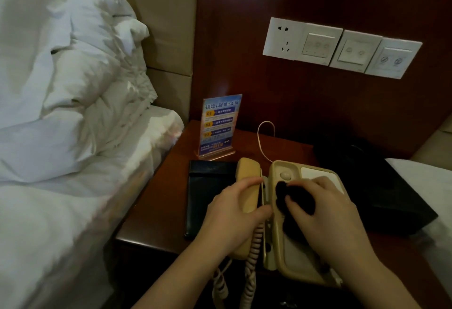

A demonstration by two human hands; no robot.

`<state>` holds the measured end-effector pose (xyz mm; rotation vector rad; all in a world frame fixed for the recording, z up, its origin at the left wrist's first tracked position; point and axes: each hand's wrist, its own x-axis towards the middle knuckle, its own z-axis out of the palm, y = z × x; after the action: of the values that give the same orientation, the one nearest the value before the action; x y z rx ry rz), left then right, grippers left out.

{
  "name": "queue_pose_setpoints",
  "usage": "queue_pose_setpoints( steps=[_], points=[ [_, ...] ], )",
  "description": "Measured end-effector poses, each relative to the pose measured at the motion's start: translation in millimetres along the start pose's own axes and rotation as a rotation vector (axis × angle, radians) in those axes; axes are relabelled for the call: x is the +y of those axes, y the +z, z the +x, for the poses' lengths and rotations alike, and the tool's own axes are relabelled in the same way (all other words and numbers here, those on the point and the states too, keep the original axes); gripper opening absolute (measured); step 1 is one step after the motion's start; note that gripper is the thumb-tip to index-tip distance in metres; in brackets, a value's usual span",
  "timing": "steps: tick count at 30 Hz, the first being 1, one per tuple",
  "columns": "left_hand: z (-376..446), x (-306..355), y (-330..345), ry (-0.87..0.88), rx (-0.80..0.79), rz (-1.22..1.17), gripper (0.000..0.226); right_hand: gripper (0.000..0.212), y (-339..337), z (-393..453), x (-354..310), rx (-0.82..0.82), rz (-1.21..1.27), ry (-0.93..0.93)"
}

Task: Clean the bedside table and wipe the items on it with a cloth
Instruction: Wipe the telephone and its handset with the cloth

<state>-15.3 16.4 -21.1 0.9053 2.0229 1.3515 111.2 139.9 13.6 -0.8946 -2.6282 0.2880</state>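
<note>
1. The cream plastic telephone base [291,255] sits at the front of the dark red wooden worktop [171,174]; all positions below are given from this base.
2. The left hand [234,213] is wrapped round the cream plastic handset [248,174], holding it just left of the base, off its cradle.
3. The right hand [327,213] grips a bunched dark cloth [291,201] and presses it into the cradle recess.
4. Judgement: the handset is light, rigid and smooth; its mid-shaft is the sound hold. The coiled cord [252,259] may drag the light base.
5. The cloth is soft and conforms to recesses.
6. Behind-left of the base stands a blue acrylic-framed notice card [219,125], probably easy to tip.
</note>
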Motion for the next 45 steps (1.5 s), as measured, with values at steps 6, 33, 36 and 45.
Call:
queue_pose_setpoints(
  steps=[6,33,36,45],
  points=[
    [-0.9,-6.0,2.1,-0.006,-0.01,-0.009,0.054,0.034,-1.2,-14.2,-9.8,-0.03,-0.08,0.004],
    [3.5,-6.4,5.3,-0.037,0.02,-0.005,0.036,0.027,8.8,11.4,-8.1,0.08,0.124,0.127],
    [3.3,-5.3,4.3,-0.031,0.01,0.002,0.036,0.028,-3.7,8.9,7.0,0.034,0.097,0.189],
    [-0.3,-4.1,3.5,0.006,0.017,0.013,0.038,0.027,5.1,3.4,-4.5,0.031,0.106,0.096]
  ],
)
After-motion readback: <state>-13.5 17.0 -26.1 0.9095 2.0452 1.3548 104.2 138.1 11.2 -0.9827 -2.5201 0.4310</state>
